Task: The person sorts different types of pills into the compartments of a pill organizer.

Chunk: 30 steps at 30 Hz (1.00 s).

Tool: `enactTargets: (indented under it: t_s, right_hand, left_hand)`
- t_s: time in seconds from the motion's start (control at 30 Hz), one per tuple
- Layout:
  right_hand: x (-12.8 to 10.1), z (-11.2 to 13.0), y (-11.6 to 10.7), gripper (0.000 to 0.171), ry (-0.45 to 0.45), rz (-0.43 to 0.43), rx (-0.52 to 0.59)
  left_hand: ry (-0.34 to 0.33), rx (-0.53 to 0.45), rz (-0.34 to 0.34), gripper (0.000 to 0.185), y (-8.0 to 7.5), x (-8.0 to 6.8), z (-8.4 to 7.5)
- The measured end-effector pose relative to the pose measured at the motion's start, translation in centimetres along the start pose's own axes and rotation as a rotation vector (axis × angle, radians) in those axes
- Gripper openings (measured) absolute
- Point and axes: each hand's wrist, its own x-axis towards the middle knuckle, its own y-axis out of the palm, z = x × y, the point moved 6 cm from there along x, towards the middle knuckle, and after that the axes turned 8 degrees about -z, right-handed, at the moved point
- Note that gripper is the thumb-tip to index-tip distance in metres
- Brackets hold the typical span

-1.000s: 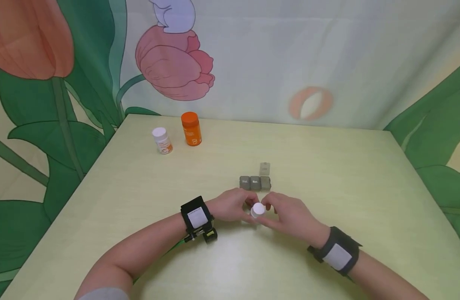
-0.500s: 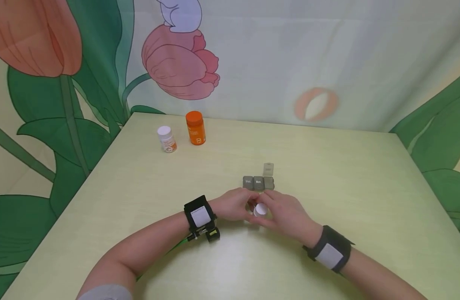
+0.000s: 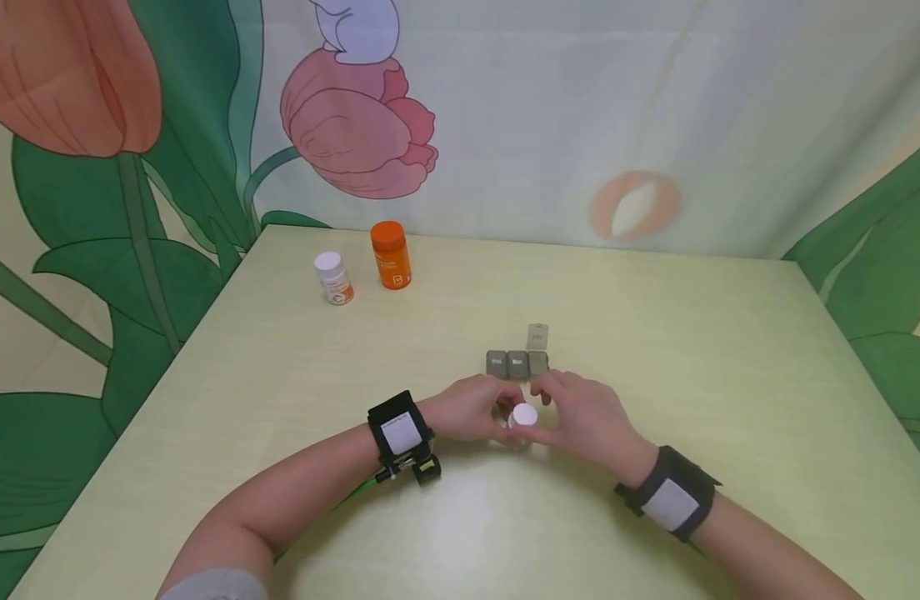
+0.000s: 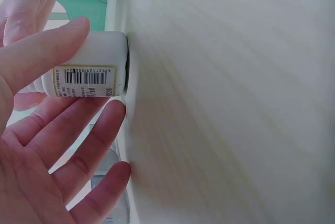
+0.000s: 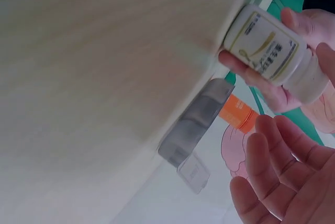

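The left hand (image 3: 471, 410) has its fingers curled round a small white pill bottle (image 3: 522, 416), holding it upright with its base on the pale yellow-green table (image 3: 655, 333); in the left wrist view the thumb lies along one side of the bottle (image 4: 86, 64), by the barcode label, and the other fingers come up on the opposite side, so the grip is narrow and closed about the body. The right hand (image 3: 583, 412) sits just beside the bottle on its other side with the fingers loosely bent and spread. In the right wrist view those fingers (image 5: 277, 166) stand apart from the bottle (image 5: 272, 51) and only the left hand's fingers are on it. From the head view I cannot tell whether the right fingertips touch the white cap. The bottle is between the two hands, near the front middle of the table. Just beyond the hands lies a grey pill organiser (image 3: 517, 363) of three compartments in a row, the rightmost with its clear lid (image 3: 537, 336) flipped open away from the person. Well apart, at the far left of the table, stand an orange pill bottle (image 3: 390, 255) and beside it a smaller white-capped bottle (image 3: 333, 278). Both wrists wear black bands.
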Motion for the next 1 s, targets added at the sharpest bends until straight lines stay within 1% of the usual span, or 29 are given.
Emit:
enactTargets:
  t_s: [0.13, 0.23, 0.4, 0.5, 0.63, 0.77, 0.87, 0.93, 1.0]
  right_hand:
    - [-0.1, -0.3, -0.5, 0.052, -0.015, -0.024, -0.003]
    - [-0.2, -0.4, -0.5, 0.048, -0.034, -0.016, 0.036]
    - [-0.3, -0.2, -0.2, 0.033, -0.046, 0.061, 0.195]
    - [-0.2, 0.0, -0.1, 0.03, -0.039, 0.095, 0.266]
    - [0.0, -0.1, -0.4, 0.034, -0.011, 0.096, 0.357]
    - [0.5, -0.3, -1.0, 0.038, 0.015, 0.072, 0.448]
    - [0.7, -0.7, -1.6, 0.037, 0.039, 0.05, 0.461]
    - [0.9, -1.1, -1.9, 0.035, 0.044, 0.042, 0.444]
    - [0.9, -1.5, -2.2, 0.034, 0.029, 0.033, 0.41]
  left_hand:
    - [-0.002, 0.003, 0.001, 0.024, 0.0, 0.0, -0.1]
    - [-0.006, 0.005, 0.002, 0.026, -0.1, -0.1, -0.1]
    - [-0.002, 0.001, -0.002, 0.028, -0.2, -0.1, -0.3]
    - [0.002, -0.006, -0.005, 0.029, -0.1, -0.1, -0.3]
    - [0.007, -0.007, -0.01, 0.035, -0.1, -0.1, -0.3]
    - [0.011, -0.013, -0.015, 0.04, -0.2, -0.2, -0.4]
    - [0.004, -0.022, -0.019, 0.034, -0.2, -0.2, -0.4]
    - [-0.002, -0.024, -0.023, 0.031, -0.2, -0.2, -0.3]
    - [-0.006, -0.019, -0.023, 0.029, -0.2, -0.2, -0.2]
